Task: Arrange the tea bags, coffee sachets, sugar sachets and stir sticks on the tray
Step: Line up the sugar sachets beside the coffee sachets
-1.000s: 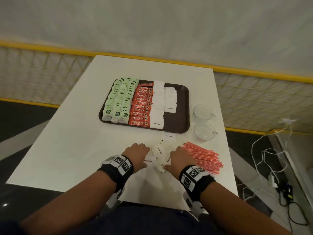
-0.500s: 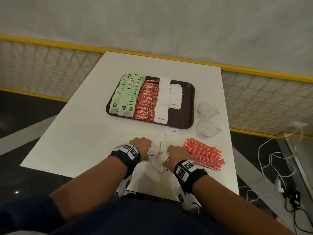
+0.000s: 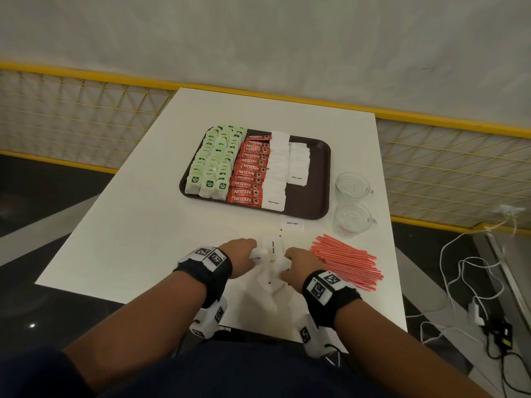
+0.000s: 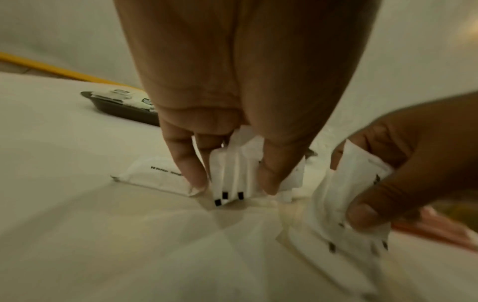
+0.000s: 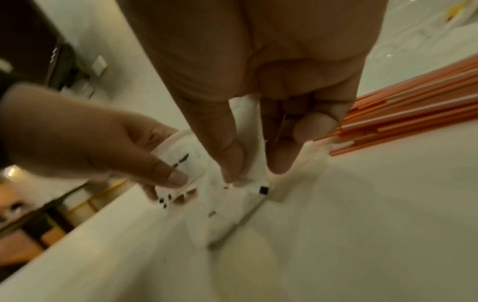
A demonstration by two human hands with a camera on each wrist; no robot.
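- White paper sugar sachets, flat and crinkly, lie loose on the table nearer the person than the tray; since a second ago both hands have drawn closer together, gathering them
- left hand pinches a small stack; right hand pinches another
- thin red plastic stir sticks wait right of the tray's near corner; tray's right strip bare, so sugar row unfinished

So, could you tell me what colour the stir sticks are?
Orange-red with white stripes; head view shows them best.

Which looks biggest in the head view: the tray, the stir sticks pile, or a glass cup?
1. tray
2. stir sticks pile, though nearer the camera
3. glass cup; both cups look alike
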